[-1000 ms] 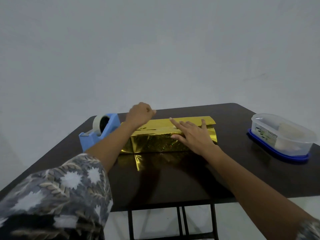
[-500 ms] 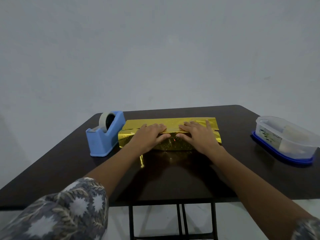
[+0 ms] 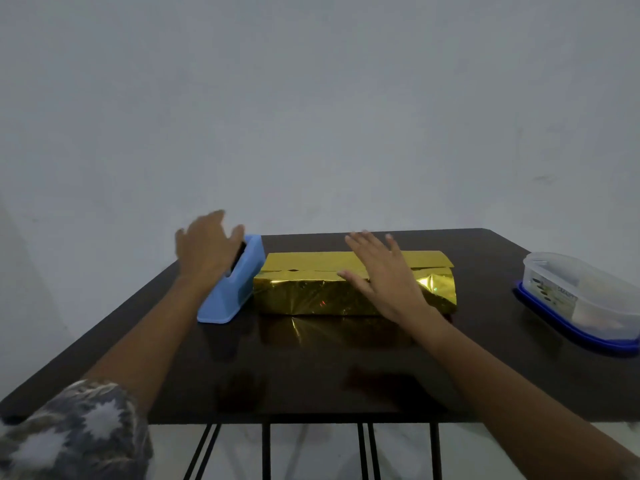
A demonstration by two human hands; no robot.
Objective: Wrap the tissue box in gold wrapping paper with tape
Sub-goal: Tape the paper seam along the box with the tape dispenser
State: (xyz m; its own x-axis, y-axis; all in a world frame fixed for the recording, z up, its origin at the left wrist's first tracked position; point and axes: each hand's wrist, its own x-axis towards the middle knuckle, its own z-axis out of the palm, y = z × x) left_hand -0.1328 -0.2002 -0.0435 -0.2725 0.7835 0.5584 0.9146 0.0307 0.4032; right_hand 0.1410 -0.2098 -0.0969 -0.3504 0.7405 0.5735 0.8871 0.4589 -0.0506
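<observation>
— So, where does the tissue box (image 3: 346, 296) sit?

— Lengthwise across the far middle of the dark tabletop (image 3: 311, 375), fully covered in gold wrapping paper (image 3: 301, 265). None of the box's own surface shows. A seam runs along its top, and a flat strip of paper lies beyond that seam on the far side.

— And the hands?

— Well apart from each other. The right hand (image 3: 384, 278) lies flat on top of the box, right of its middle. The fingers are straight and spread, the thumb is at the seam, and the wrist is over the near face. It grips nothing.

— The other one?

— The left hand (image 3: 204, 247) is just left of the box, above the blue tape dispenser (image 3: 235, 289), with its fingers loosely spread. It is blurred, so I cannot tell whether it touches the dispenser or the roll, which it mostly hides.

— How close is the dispenser to the box?

— Just beside the box's left end. I can't say whether they touch or are barely apart.

— Anything else?

— A clear plastic container (image 3: 581, 296) on a blue base stands well to the right of the box, near the tabletop's edge. The gold reflects in the tabletop just in front of the box. A patterned sleeve (image 3: 69, 431) covers the left upper arm, much nearer the camera than the box.
</observation>
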